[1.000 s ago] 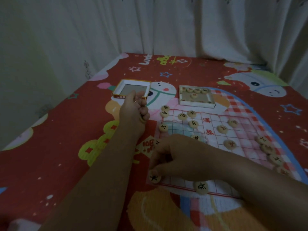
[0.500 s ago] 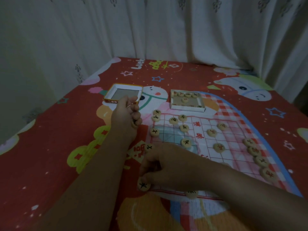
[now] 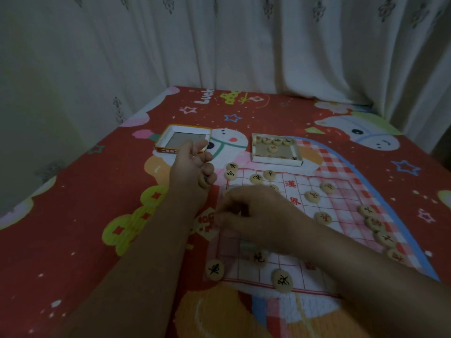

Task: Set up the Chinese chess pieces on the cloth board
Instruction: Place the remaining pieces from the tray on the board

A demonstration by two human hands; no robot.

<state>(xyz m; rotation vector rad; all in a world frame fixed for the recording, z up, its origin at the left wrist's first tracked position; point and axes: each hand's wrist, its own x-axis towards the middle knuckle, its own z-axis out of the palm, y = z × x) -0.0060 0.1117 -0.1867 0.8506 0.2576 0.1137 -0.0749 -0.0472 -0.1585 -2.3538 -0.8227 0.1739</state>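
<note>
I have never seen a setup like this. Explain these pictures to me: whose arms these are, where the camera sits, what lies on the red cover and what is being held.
There is no machine here. Both arms belong to one person, and every picture comes from a single camera worn on that person's head, looking forward and down.

The left hand has curled fingers and sits near a shallow box lid. The right hand reaches to the left edge of the cloth board. The image is dim and blurred, so I cannot tell whether either hand holds a piece.

Round chess pieces lie on the board, including a corner piece at the near left and a right-side row. More sit in an open box beyond it.

Everything rests on a red cartoon cover, with a pale curtain behind.
</note>
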